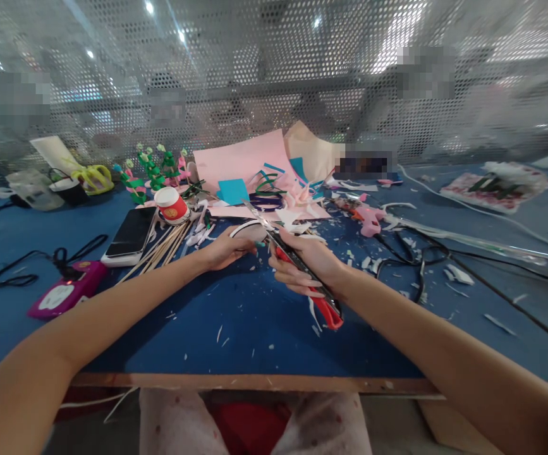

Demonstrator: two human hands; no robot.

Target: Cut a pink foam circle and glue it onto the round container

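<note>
My right hand (302, 260) is wrapped round red-and-black-handled scissors (327, 309), whose metal blades point up and to the left. Beside it, my left hand (231, 248) is closed on a curved white piece (251, 231), pinched by its edge near the blades. Its exact material is hard to make out. Just beyond the hands lie white scraps (292, 221), partly hidden by the blades and fingers. Small white shavings are strewn across the blue tabletop (198, 341) below both hands.
Left of my hands are a red-and-white paper cup (173, 206), thin wooden sticks (164, 249), a phone (131, 232) and a purple box (69, 289). Pink paper (240, 161) stands at the back. A pink glue gun (369, 218) and black cables (406, 253) lie right.
</note>
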